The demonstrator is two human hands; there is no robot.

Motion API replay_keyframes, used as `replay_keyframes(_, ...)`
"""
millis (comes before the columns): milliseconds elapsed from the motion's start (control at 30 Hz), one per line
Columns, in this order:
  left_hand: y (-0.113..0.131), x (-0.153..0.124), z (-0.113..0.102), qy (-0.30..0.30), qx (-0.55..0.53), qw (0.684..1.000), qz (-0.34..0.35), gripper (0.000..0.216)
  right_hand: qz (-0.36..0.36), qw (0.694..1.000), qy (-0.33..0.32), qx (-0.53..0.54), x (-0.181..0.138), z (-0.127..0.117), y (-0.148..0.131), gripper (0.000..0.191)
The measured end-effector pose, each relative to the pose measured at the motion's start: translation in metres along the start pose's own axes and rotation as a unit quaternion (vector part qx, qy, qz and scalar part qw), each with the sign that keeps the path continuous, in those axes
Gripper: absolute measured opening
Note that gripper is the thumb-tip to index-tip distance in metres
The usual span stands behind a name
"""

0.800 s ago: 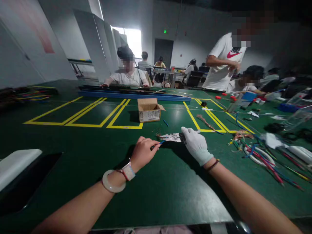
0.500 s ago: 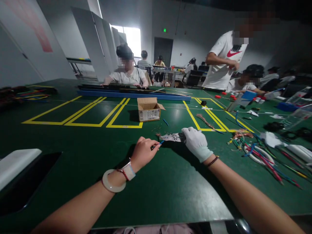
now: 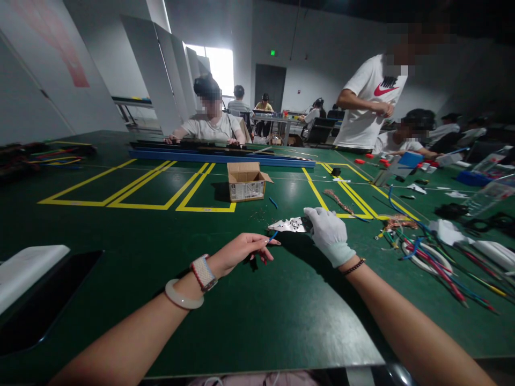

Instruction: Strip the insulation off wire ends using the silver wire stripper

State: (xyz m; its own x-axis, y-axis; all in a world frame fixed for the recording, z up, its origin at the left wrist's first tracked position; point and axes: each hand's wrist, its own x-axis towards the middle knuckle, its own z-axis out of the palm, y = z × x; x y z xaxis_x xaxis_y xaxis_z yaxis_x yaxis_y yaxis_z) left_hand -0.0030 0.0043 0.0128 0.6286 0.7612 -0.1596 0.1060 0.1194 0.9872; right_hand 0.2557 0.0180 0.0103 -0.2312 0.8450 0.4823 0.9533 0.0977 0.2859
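A short blue wire sits between the thumb and forefinger of my bare left hand, its upper end close beneath the tool's jaws. The other fingers of that hand are loosely spread below. My right hand, in a white glove, grips the dark handles of wire strippers whose flat silver jaws point left. Whether the jaws touch the wire cannot be made out. Fine copper scraps lie just beyond the jaw tips.
An open cardboard box stands ahead, with a blue wire offcut nearby. Tangled wires and a copper strand bundle lie to the right. A white object and a dark flat panel are at left. Co-workers sit and stand beyond.
My left hand has turned and its fingers have loosened and spread, shifting slightly right. The strippers have moved a little right, and the copper tuft at their tips no longer shows.
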Motion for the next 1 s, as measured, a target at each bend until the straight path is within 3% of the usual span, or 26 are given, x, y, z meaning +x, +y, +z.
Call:
replay_keyframes(133, -0.002, -0.001, -0.001, -0.043, -0.073, 0.996, -0.029, 0.028, 0.01, 1.0, -0.014, 0.022, -0.001, -0.002, -0.005, 0.042)
replay_keyframes(400, -0.009, 0.002, 0.0, -0.016, -0.12, 0.991, -0.049, 0.023, 0.008, 0.997, -0.024, 0.068, -0.003, -0.002, -0.013, 0.058)
replay_keyframes(533, -0.009, 0.002, 0.0, -0.023, -0.137, 0.989, -0.052, 0.025, 0.007, 0.996, -0.024, 0.09, -0.005, -0.001, -0.018, 0.057)
replay_keyframes(700, -0.011, 0.003, 0.0, 0.029, -0.126, 0.99, -0.054, 0.024, -0.003, 0.994, -0.014, 0.105, -0.005, -0.002, -0.018, 0.058)
replay_keyframes(1000, -0.005, 0.0, 0.002, 0.054, -0.132, 0.988, -0.059, 0.016, -0.05, 0.998, 0.015, 0.041, -0.004, -0.001, -0.005, 0.055)
